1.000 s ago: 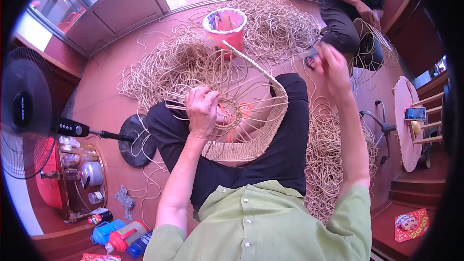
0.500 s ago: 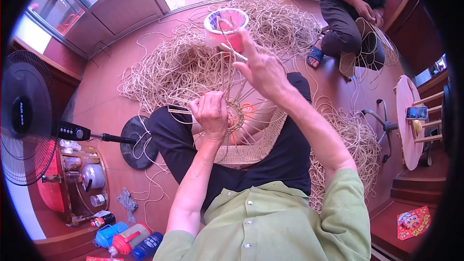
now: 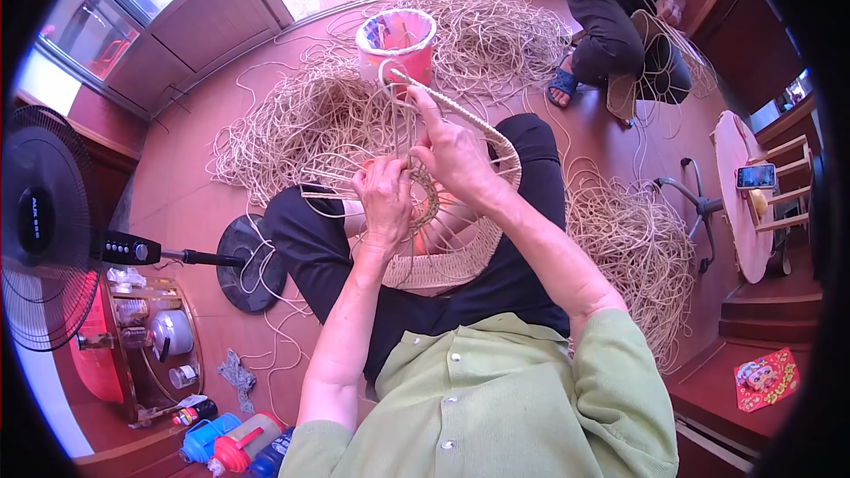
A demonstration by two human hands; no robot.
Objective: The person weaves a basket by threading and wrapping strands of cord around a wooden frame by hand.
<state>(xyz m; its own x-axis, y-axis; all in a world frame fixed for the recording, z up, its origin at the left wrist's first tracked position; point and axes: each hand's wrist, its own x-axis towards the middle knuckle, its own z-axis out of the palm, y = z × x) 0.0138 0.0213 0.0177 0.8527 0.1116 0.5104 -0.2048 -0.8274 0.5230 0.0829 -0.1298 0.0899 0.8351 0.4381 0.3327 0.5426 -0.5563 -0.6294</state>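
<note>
A partly woven basket (image 3: 443, 271) of pale cord rests in my lap, its woven band curving round the front and right side. Loose strands cross its open middle, round a small ring (image 3: 427, 204). My left hand (image 3: 384, 198) is closed on strands at the left of this ring. Beside it, my right hand (image 3: 450, 152) touches the upright strands, its index finger stretched up toward a loop of cord (image 3: 386, 76) and its thumb low near my left fingers. What lies under the right palm is hidden.
Behind the basket stands a pink bucket (image 3: 397, 42) amid heaps of cord (image 3: 310, 124). A fan (image 3: 40, 217) is at left, bottles (image 3: 237, 444) at lower left. A co-worker (image 3: 611, 35) sits at upper right holding strands. A round stool (image 3: 744, 199) bears a phone.
My right hand has come from the far right, in and down to the strands beside my left hand. The co-worker's hands have moved apart. The whole view has shifted slightly.
</note>
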